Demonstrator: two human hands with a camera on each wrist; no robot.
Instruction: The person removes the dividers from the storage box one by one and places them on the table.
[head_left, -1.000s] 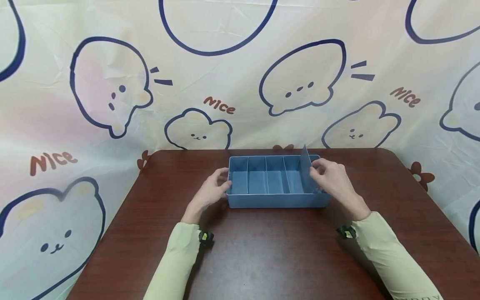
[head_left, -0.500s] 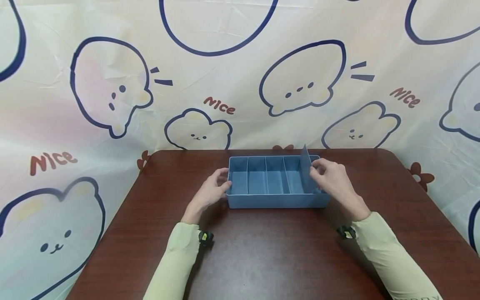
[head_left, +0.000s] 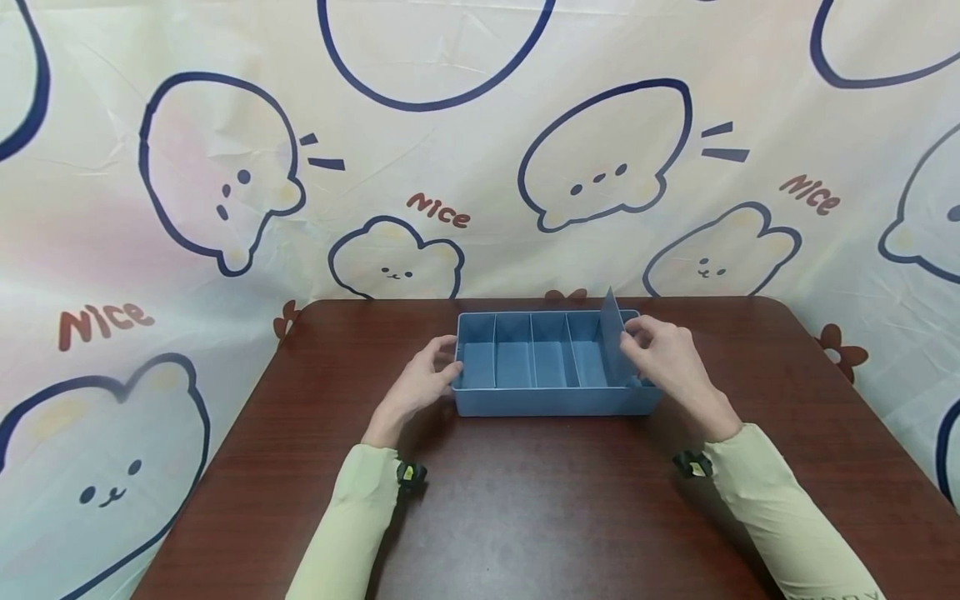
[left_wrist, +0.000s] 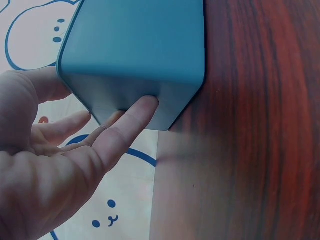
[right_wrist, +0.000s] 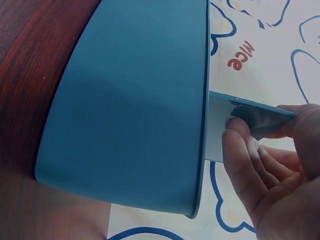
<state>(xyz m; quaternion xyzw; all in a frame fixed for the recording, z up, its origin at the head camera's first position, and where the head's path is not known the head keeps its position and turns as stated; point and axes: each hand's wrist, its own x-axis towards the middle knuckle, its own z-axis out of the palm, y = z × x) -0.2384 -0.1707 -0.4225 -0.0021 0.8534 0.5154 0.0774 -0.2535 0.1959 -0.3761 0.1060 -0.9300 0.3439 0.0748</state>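
A long blue divided box [head_left: 555,403] sits on the table, its compartments facing up. At the box's left end is my left hand [head_left: 417,387], its thumb hooked at the rim. In the left wrist view the left fingers [left_wrist: 127,127] press against the end wall. Close to the right end, my right hand [head_left: 670,354] pinches a thin blue divider panel [head_left: 612,332] between thumb and fingertips. That panel leans and sticks up above the box's rim; its lower part is inside the box. The right wrist view shows the panel [right_wrist: 218,127] projecting past the rim, partly covered by fingers.
Thin upright partitions [head_left: 533,354] split the box's inside. The dark brown wooden table [head_left: 510,508] extends around it. Behind and beside the table hangs a pale cloth [head_left: 480,167] with cartoon drawings. A small dark device [head_left: 412,475] is strapped at each wrist.
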